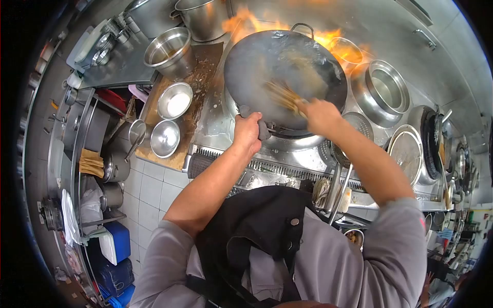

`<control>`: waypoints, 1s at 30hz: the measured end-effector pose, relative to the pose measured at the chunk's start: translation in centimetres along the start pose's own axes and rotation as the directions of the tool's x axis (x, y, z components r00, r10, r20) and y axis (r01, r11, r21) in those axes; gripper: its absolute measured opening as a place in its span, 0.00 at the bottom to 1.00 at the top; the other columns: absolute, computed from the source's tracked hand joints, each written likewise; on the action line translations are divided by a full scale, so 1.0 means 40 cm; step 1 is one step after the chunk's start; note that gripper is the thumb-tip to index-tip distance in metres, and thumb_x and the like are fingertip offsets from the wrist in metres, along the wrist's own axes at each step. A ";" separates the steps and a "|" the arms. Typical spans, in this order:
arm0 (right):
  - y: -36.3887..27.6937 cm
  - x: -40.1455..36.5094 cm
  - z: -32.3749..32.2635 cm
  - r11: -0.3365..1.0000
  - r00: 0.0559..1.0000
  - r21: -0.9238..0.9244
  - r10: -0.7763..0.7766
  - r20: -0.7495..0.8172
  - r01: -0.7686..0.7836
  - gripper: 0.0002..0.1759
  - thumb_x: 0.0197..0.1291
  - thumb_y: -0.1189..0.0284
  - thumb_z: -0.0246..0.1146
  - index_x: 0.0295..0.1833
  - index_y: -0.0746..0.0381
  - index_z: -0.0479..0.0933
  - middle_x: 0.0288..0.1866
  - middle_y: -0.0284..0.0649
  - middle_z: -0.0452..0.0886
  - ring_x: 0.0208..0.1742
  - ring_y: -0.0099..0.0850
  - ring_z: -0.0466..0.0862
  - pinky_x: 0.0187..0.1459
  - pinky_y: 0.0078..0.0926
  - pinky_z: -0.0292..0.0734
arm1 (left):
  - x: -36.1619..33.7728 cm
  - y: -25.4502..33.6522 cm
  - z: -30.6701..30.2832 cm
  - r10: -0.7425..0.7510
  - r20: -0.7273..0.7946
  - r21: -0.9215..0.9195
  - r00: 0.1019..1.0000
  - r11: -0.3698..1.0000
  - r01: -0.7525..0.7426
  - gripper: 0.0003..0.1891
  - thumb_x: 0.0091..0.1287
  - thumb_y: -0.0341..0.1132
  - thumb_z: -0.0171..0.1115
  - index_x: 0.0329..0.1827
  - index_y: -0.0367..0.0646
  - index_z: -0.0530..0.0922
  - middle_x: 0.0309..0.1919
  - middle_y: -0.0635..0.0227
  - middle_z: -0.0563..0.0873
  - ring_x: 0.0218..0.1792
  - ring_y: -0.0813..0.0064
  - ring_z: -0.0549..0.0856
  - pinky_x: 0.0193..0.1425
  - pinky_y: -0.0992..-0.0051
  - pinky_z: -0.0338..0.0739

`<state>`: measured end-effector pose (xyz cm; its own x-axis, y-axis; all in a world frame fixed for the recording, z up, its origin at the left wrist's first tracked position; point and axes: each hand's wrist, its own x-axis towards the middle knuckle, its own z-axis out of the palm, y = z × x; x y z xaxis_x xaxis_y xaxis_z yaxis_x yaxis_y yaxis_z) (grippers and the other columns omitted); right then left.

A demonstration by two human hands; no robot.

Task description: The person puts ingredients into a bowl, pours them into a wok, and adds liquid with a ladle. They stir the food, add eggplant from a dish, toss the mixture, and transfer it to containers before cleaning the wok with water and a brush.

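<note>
A large dark wok (246, 61) sits tilted over the burner, with steam in it and flames rising behind its far rim. My left hand (248, 132) is closed round a grey cloth (263, 131) at the wok's near handle. In my right hand (321, 117) is a bamboo wok brush (284, 97), its bristles spread inside the wok and smeared by motion. A wire loop handle (303, 26) stands on the far rim.
Orange flames (345, 47) burn behind the wok. Two metal bowls (165, 138) (175, 100) and a steel pot (168, 53) stand on the wooden board at left. At right are nested steel pots (387, 87), a perforated ladle (358, 126) and a round strainer (405, 154).
</note>
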<state>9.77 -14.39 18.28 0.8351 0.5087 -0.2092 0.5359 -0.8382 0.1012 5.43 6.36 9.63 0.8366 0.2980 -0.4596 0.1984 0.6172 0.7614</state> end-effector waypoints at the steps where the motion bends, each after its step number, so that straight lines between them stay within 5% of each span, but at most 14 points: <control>1: 0.019 -0.057 -0.015 1.000 1.000 -0.016 -0.008 -0.024 0.007 0.20 0.61 0.72 0.61 0.59 0.56 0.77 0.45 0.49 0.88 0.49 0.45 0.88 0.50 0.43 0.85 | 0.002 0.000 -0.004 -0.001 0.015 0.007 1.000 1.000 0.001 0.20 0.69 0.24 0.57 0.62 0.31 0.65 0.52 0.56 0.78 0.45 0.64 0.84 0.44 0.62 0.84; 3: 0.118 -0.052 -0.044 0.991 0.976 -0.118 0.091 0.197 -0.069 0.19 0.62 0.73 0.60 0.59 0.55 0.78 0.47 0.49 0.87 0.50 0.45 0.88 0.50 0.43 0.85 | 0.017 0.005 -0.011 0.002 0.028 0.017 1.000 1.000 -0.003 0.19 0.69 0.23 0.57 0.61 0.31 0.66 0.52 0.56 0.78 0.45 0.64 0.84 0.44 0.62 0.85; 7: 0.202 0.159 -0.028 0.967 0.968 -0.052 0.251 -0.005 -0.251 0.24 0.59 0.71 0.63 0.63 0.55 0.77 0.56 0.49 0.85 0.56 0.43 0.86 0.54 0.43 0.84 | 0.008 0.005 -0.009 -0.030 0.076 0.040 0.997 0.999 0.027 0.17 0.68 0.23 0.58 0.59 0.33 0.67 0.50 0.59 0.78 0.45 0.66 0.83 0.46 0.62 0.83; 11: 0.016 0.204 0.040 0.986 0.975 0.168 0.048 -0.219 -0.010 0.29 0.54 0.74 0.64 0.65 0.48 0.77 0.50 0.47 0.86 0.52 0.46 0.86 0.53 0.45 0.83 | -0.018 0.017 0.006 -0.029 0.053 0.032 0.998 0.999 0.027 0.19 0.68 0.24 0.59 0.60 0.34 0.67 0.51 0.60 0.78 0.47 0.68 0.82 0.47 0.63 0.82; 15: -0.030 0.051 0.029 0.989 0.989 0.146 -0.009 -0.145 0.031 0.29 0.55 0.74 0.63 0.65 0.48 0.77 0.49 0.47 0.86 0.50 0.46 0.87 0.52 0.45 0.82 | -0.027 0.022 0.011 -0.031 0.031 0.033 0.999 0.999 0.030 0.19 0.68 0.24 0.60 0.60 0.34 0.67 0.50 0.62 0.79 0.46 0.68 0.82 0.48 0.64 0.81; 17: 0.067 0.022 0.015 0.990 0.991 0.115 0.064 0.115 -0.078 0.25 0.59 0.72 0.62 0.64 0.57 0.75 0.54 0.49 0.85 0.55 0.45 0.86 0.55 0.44 0.83 | -0.036 0.028 0.020 -0.015 -0.002 0.016 1.000 1.000 0.015 0.17 0.68 0.24 0.59 0.59 0.35 0.68 0.49 0.63 0.79 0.45 0.68 0.82 0.48 0.64 0.81; 19: 0.137 0.070 -0.015 0.975 0.974 -0.016 0.221 -0.048 -0.222 0.18 0.62 0.72 0.60 0.58 0.58 0.78 0.53 0.49 0.86 0.54 0.45 0.87 0.54 0.44 0.83 | -0.025 0.030 0.016 -0.044 0.041 0.014 0.998 0.999 0.044 0.16 0.69 0.24 0.59 0.58 0.35 0.69 0.49 0.63 0.80 0.45 0.67 0.83 0.49 0.64 0.81; 21: 0.180 0.183 -0.006 0.960 0.957 0.058 0.278 -0.085 -0.274 0.12 0.64 0.73 0.58 0.51 0.59 0.80 0.50 0.48 0.87 0.54 0.45 0.88 0.52 0.44 0.84 | -0.012 0.020 -0.002 -0.082 0.078 0.028 0.994 0.996 0.080 0.16 0.69 0.23 0.58 0.58 0.36 0.70 0.49 0.63 0.80 0.46 0.67 0.83 0.50 0.64 0.82; 25: -0.001 0.253 0.029 0.979 0.988 0.187 0.108 -0.109 -0.086 0.22 0.56 0.72 0.64 0.59 0.58 0.79 0.48 0.50 0.87 0.51 0.47 0.88 0.51 0.44 0.84 | -0.003 0.006 -0.009 -0.083 0.099 0.044 0.992 0.996 0.079 0.15 0.69 0.23 0.56 0.57 0.38 0.71 0.49 0.62 0.81 0.48 0.65 0.84 0.50 0.61 0.83; 27: -0.081 0.157 0.018 0.958 0.964 0.269 -0.022 -0.266 0.096 0.29 0.51 0.73 0.66 0.63 0.58 0.77 0.46 0.49 0.87 0.49 0.48 0.87 0.51 0.45 0.83 | -0.016 0.013 0.000 -0.087 0.107 0.034 0.990 0.996 0.084 0.15 0.69 0.23 0.56 0.58 0.39 0.71 0.49 0.61 0.81 0.48 0.64 0.84 0.49 0.60 0.84; 30: -0.053 -0.052 -0.024 0.955 0.985 0.252 -0.130 -0.112 0.154 0.30 0.52 0.75 0.65 0.64 0.59 0.76 0.43 0.50 0.86 0.46 0.48 0.87 0.50 0.45 0.83 | -0.019 0.016 0.004 -0.080 0.065 -0.009 0.995 0.997 0.081 0.14 0.69 0.23 0.56 0.57 0.41 0.71 0.47 0.61 0.81 0.48 0.62 0.84 0.48 0.57 0.84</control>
<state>7.03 -13.48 19.44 0.7671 0.6320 -0.1103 0.6098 -0.7717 -0.1805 5.02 6.41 10.54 0.8493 0.1996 -0.4887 0.2611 0.6457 0.7176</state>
